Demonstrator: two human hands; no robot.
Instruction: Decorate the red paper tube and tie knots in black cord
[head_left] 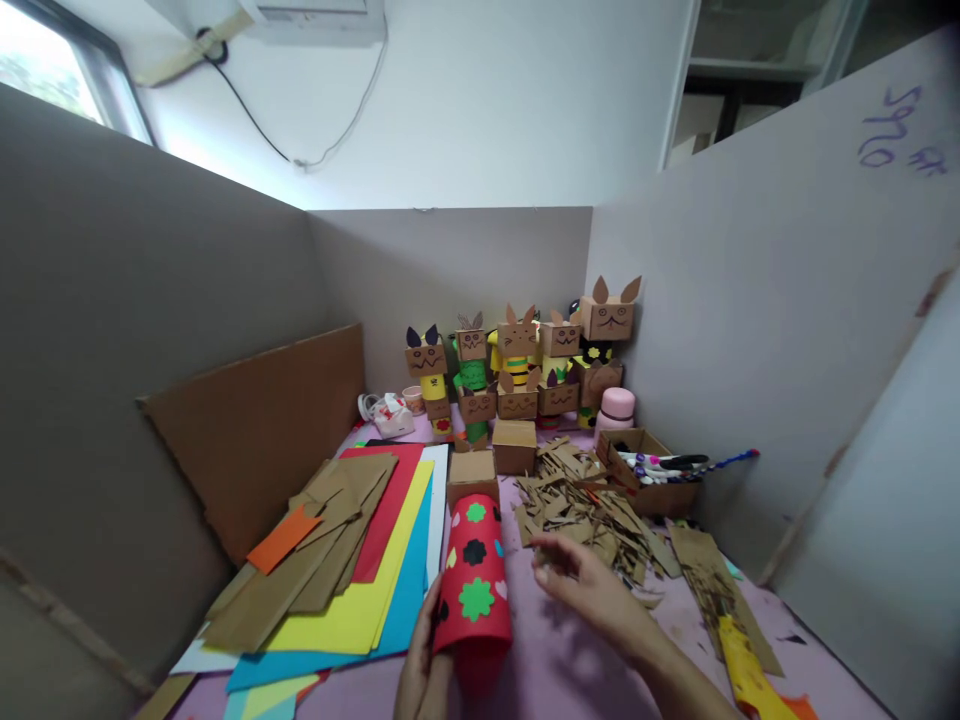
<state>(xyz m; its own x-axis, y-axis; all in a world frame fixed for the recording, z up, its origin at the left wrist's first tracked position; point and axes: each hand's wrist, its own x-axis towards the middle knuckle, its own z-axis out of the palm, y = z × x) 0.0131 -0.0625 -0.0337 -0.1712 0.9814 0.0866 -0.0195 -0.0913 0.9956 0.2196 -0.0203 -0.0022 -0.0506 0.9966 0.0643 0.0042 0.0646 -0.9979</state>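
A red paper tube (491, 570) with green and black flower shapes and small pink pieces stands out at the front middle. My left hand (429, 650) is closed around its lower left side. My right hand (581, 580) hovers a short way to the right of the tube, not touching it; its thumb and index finger are apart, and I see nothing between them. Just beyond the tube's far end is a small cardboard box (472, 468), with a second brown box (514, 446) behind it to the right.
Coloured paper sheets (352, 620) with cardboard pieces (300, 580) lie left. Cardboard scraps (570, 490) are heaped right, near an open box (660, 497) of pens. Several cardboard animal figures (517, 345) stand at the back by a pink bottle (618, 405). A yellow-handled tool (742, 665) lies front right.
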